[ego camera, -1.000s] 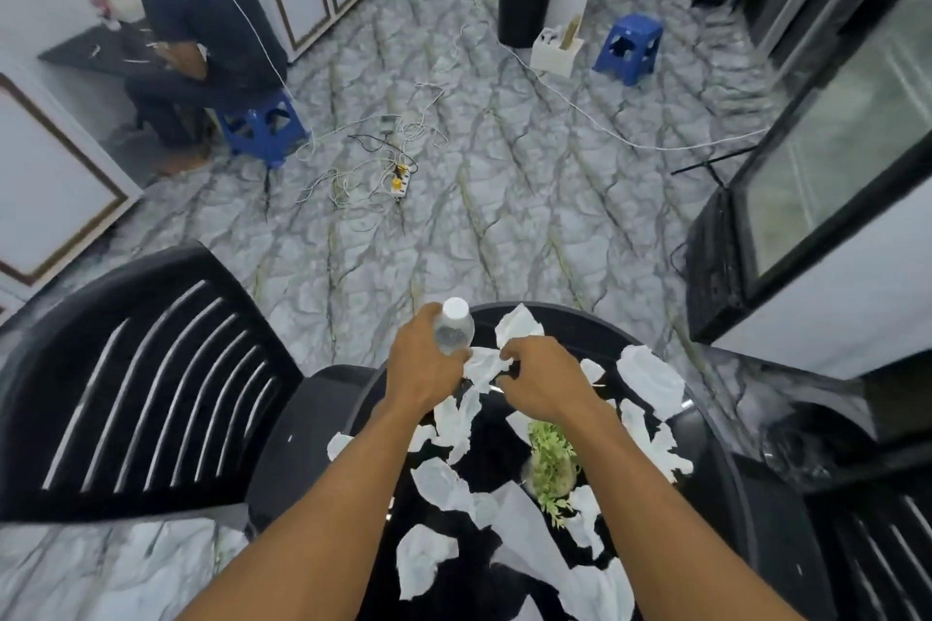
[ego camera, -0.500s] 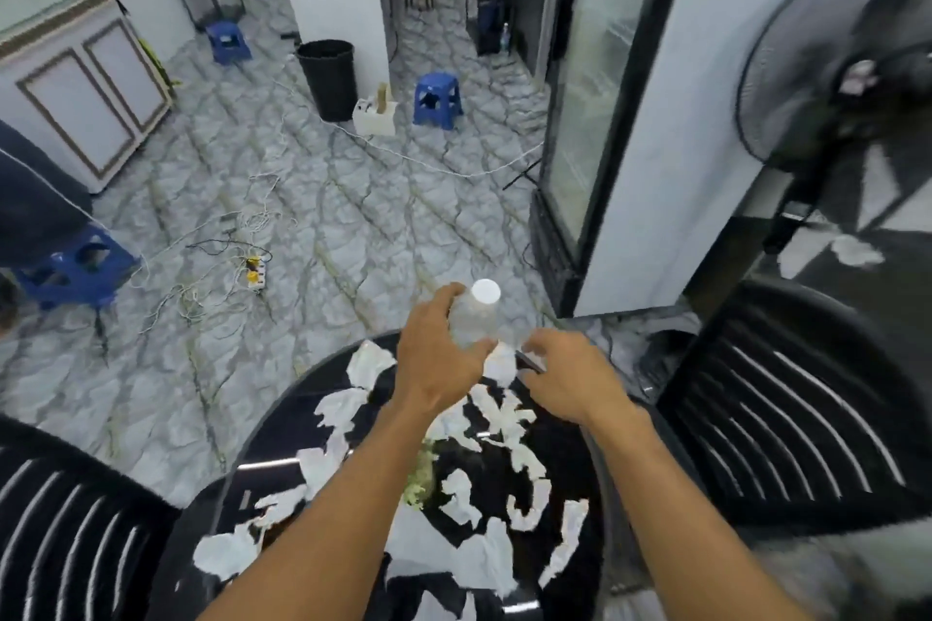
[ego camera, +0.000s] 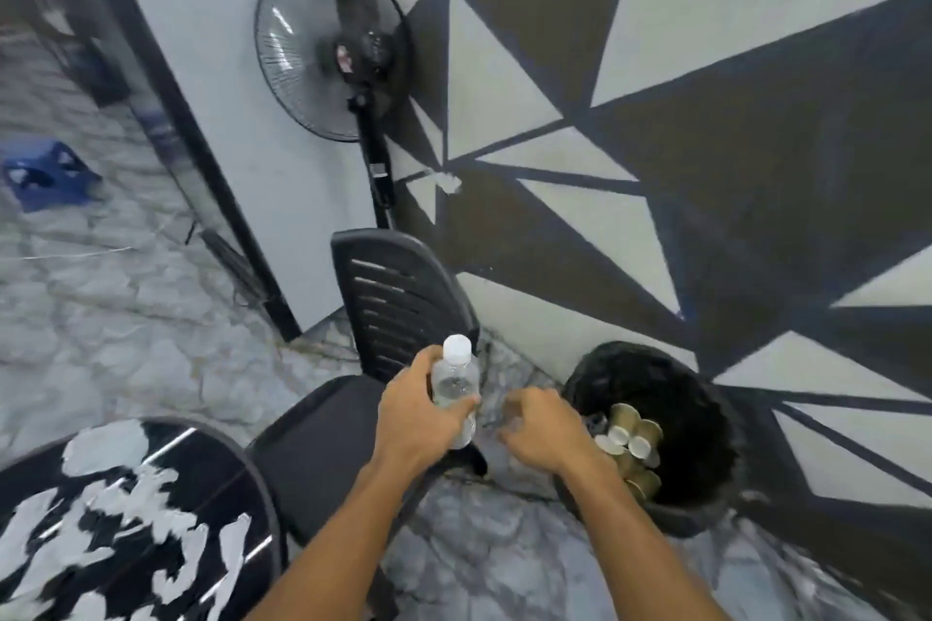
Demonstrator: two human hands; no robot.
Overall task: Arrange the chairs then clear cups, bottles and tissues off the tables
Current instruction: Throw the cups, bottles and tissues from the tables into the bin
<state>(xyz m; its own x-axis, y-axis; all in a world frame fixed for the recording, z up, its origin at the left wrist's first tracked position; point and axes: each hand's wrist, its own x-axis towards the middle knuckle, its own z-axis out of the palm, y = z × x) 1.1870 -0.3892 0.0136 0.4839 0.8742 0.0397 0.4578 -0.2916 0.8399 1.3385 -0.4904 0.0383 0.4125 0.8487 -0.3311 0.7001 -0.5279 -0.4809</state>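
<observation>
My left hand (ego camera: pixel 418 414) grips a clear plastic bottle (ego camera: pixel 454 376) with a white cap, upright over the seat of a black plastic chair (ego camera: pixel 398 298). Just to its right, my right hand (ego camera: pixel 544 429) is curled tight by the rim of a black bin (ego camera: pixel 706 419). It seems to hold a small pale tissue wad, mostly hidden in the fingers. Several paper cups (ego camera: pixel 628 439) lie stacked inside the bin. At the lower left, a round black table (ego camera: pixel 242 494) carries several torn white tissues (ego camera: pixel 101 439).
A black standing fan (ego camera: pixel 323 50) stands behind the chair, against a wall painted with dark and pale triangles. A blue stool (ego camera: pixel 45 172) sits on the marble floor at the far left. A dark door frame runs down beside the fan.
I have turned right, away from the table toward the wall. Both hands left the tabletop and now hang by the bin, the left still gripping the bottle.
</observation>
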